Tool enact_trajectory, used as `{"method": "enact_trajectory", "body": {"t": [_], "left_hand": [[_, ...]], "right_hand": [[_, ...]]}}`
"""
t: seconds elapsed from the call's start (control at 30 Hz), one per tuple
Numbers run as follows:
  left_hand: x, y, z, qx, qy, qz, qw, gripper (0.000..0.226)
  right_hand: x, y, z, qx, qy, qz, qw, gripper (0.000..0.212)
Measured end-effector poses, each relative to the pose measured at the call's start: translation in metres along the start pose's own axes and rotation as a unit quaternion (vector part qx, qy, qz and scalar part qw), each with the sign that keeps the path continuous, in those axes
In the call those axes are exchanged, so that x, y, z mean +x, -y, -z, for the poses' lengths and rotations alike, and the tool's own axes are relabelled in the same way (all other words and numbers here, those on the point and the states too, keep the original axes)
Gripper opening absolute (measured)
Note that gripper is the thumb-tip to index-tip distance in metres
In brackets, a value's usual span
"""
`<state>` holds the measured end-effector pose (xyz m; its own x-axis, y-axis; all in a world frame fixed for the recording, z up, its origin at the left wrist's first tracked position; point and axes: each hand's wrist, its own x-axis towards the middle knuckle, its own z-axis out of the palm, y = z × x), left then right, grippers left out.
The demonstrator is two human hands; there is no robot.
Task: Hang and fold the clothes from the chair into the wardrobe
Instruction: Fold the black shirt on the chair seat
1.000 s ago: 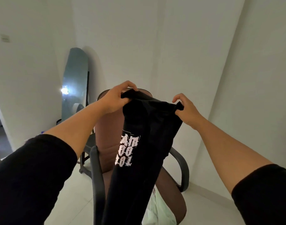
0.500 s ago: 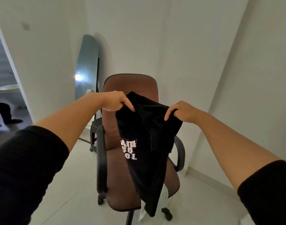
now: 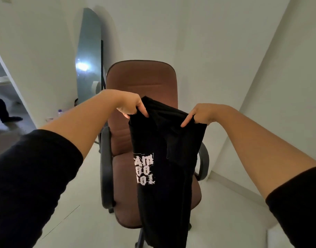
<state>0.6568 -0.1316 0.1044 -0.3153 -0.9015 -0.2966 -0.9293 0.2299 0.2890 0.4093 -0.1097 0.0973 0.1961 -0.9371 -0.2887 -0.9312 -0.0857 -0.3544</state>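
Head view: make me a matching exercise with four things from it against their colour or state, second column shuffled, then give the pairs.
Things:
1. black garment
2. chair
3. mirror
4. left hand

States:
A. leans against the wall
B. brown, seat partly hidden
C. grips a top corner of cloth
D. hangs, white print showing

Pairs: 1-D, 2-B, 3-A, 4-C

home rm, leaning mirror (image 3: 89, 56), desk chair (image 3: 141, 81)

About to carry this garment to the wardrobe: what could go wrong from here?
The black garment hangs bunched from pinches at its top edge by the left hand and right hand; either grip could slip. Its long tail may snag the chair armrest.
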Motion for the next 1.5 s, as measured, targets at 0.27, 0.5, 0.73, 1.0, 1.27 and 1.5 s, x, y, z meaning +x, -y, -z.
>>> {"method": "enact_trajectory", "body": {"t": [0.27, 0.5, 0.73, 1.0, 1.27, 1.5], "left_hand": [[0.225, 0.068, -0.066, 0.077, -0.066, 0.017, 0.995, 0.064], [0.299, 0.101, -0.156, 0.089, -0.010, -0.009, 0.996, 0.059], [0.257, 0.123, -0.281, 0.082, 0.136, -0.021, 0.987, 0.058], [0.208, 0.128, -0.400, -0.002, 0.343, -0.048, 0.938, 0.037], [0.317, 0.154, -0.385, -0.005, 0.099, 0.037, 0.994, 0.051], [0.392, 0.180, -0.394, -0.019, 0.186, 0.062, 0.980, 0.085]], "right_hand": [[0.230, -0.059, -0.071, -0.054, -0.083, -0.062, 0.993, 0.046], [0.313, -0.112, -0.170, -0.123, -0.002, -0.077, 0.989, 0.052], [0.276, -0.152, -0.276, -0.140, 0.113, -0.009, 0.984, 0.049], [0.227, -0.199, -0.374, 0.008, 0.306, -0.074, 0.949, 0.034], [0.320, -0.202, -0.361, -0.041, 0.025, -0.005, 0.999, 0.044], [0.405, -0.204, -0.355, -0.036, 0.173, -0.005, 0.984, 0.066]]}}
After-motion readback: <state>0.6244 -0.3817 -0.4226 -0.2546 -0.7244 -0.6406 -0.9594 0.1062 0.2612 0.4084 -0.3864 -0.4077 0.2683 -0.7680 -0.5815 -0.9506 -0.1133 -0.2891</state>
